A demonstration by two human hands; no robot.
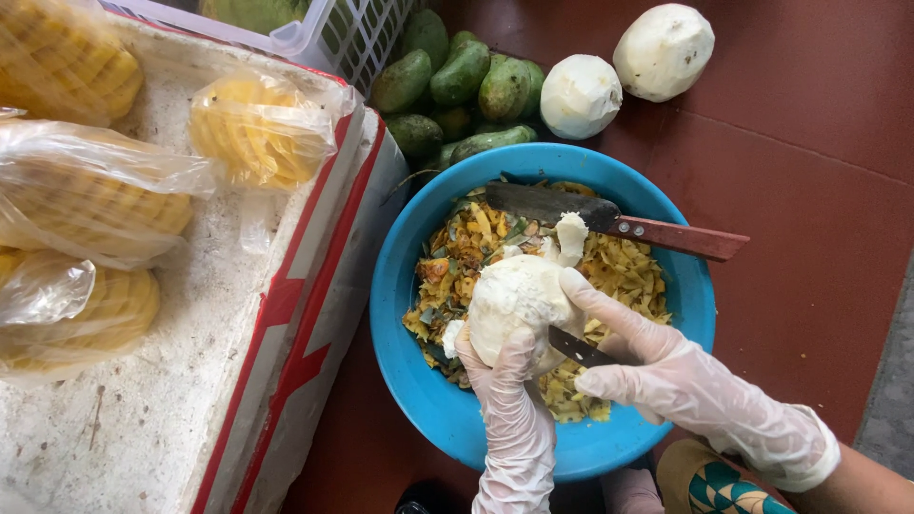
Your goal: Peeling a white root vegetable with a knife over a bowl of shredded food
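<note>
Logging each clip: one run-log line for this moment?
left hand: holds peeled white fruit | right hand: knife cutting it | over blue basin of peelings

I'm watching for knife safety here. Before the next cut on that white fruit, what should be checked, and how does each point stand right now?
1. Left hand grips the white fruit from below: ok.
2. Right hand holds the small knife, blade against the fruit: ok.
3. Left fingers out of the blade's path: not ok, they sit right beside the blade.
4. Both hands gloved: ok.
5. Fruit is over the blue basin, so peelings drop inside: ok.
6. Big knife resting across the basin, steady: cannot tell; its handle sticks out past the rim.
</note>
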